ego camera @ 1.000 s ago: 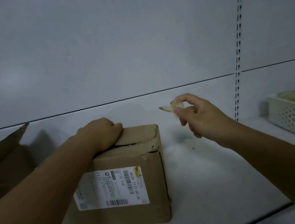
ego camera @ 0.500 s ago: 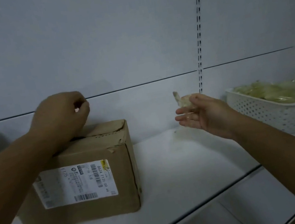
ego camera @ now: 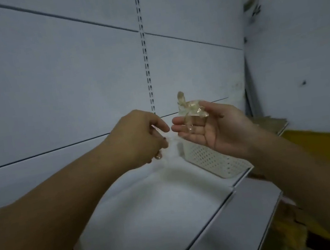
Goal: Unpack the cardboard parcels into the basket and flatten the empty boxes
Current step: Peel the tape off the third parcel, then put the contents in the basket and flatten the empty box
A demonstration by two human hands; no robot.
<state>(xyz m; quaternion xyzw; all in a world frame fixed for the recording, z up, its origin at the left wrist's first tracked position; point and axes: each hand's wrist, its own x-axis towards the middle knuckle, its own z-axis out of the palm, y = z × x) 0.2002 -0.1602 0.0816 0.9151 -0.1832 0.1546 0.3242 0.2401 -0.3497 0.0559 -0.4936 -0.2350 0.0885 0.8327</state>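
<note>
My right hand (ego camera: 218,130) is palm up at mid-frame, its thumb pinning a crumpled wad of clear packing tape (ego camera: 189,108) against the fingers. A strip of the tape sticks up above the fingertips. My left hand (ego camera: 138,137) hovers just left of it with fingers curled, fingertips a short gap from the right hand's fingers. I see nothing clearly held in it. The white perforated basket (ego camera: 213,160) stands on the shelf right behind and below my right hand, its top hidden by the hand. No cardboard parcel is in view.
The white shelf board (ego camera: 151,211) runs from lower left to the basket, with its front edge at the lower right. Flat brownish sheets (ego camera: 269,122) lie at the shelf's far right end. A slotted upright (ego camera: 146,64) runs down the grey back panel.
The view has swung right, so the labelled box has left the frame. My left hand came off the box and moved up next to my right hand, which still carries the tape wad.
</note>
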